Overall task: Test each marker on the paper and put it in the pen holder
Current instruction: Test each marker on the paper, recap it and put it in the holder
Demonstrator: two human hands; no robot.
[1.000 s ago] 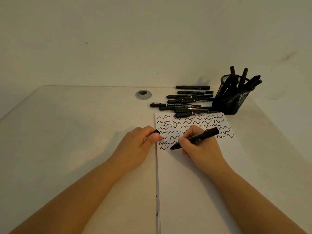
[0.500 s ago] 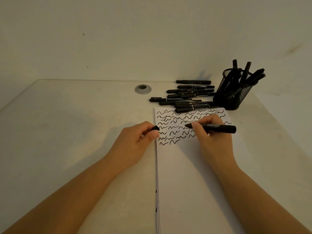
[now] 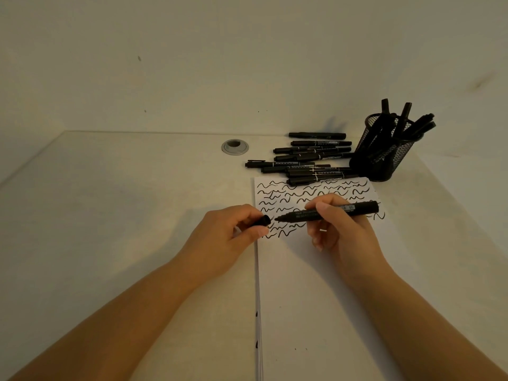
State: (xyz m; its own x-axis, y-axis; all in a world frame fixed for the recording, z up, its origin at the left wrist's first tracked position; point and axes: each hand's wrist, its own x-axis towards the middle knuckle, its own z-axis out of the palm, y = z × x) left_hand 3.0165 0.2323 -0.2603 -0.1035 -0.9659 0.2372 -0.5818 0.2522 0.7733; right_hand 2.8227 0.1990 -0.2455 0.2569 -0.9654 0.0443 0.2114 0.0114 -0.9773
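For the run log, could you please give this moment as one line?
phase: recapping | left hand: holds cap | right hand: holds marker, tip facing cap | holder: partly filled

1. The marker [image 3: 330, 213] I hold in my right hand [image 3: 343, 229] carries a pale label with a barcode near its rear end; its print is too small and blurred to read.
2. The loose markers [image 3: 308, 163] lying beyond the paper [image 3: 316, 298] show thin lines of white print along their barrels; none of it can be made out.
3. The black squiggles [image 3: 302, 191] on the paper are test strokes only, forming no letters or numbers.
4. The holder [image 3: 387, 152] shows no legible writing.
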